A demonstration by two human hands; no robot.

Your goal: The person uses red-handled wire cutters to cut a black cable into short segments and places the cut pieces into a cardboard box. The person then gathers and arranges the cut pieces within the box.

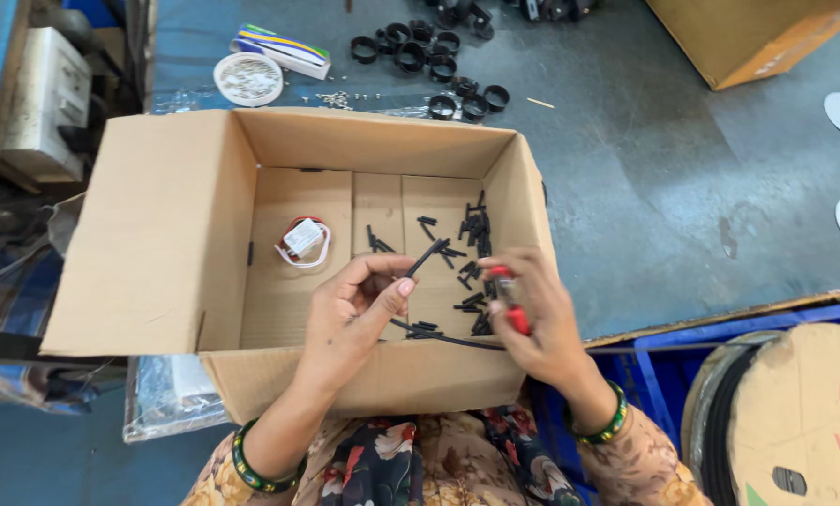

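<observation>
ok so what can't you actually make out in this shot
Head view, the only one:
- Red-handled tool: the right hand covers its working end, so its type is unclear.
- Thin black tubing pinched by the left hand: its run to the large spool passes behind the brown cardboard box wall.
- Spool: cut off by the frame's edge.
- Small white-labelled part in the box: too small to identify.

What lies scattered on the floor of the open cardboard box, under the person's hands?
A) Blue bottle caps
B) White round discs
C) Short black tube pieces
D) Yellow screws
C: many short black tube pieces lie on the floor of the cardboard box, while the left hand pinches a length of the same black tubing and the right hand grips a red-handled tool.
</observation>
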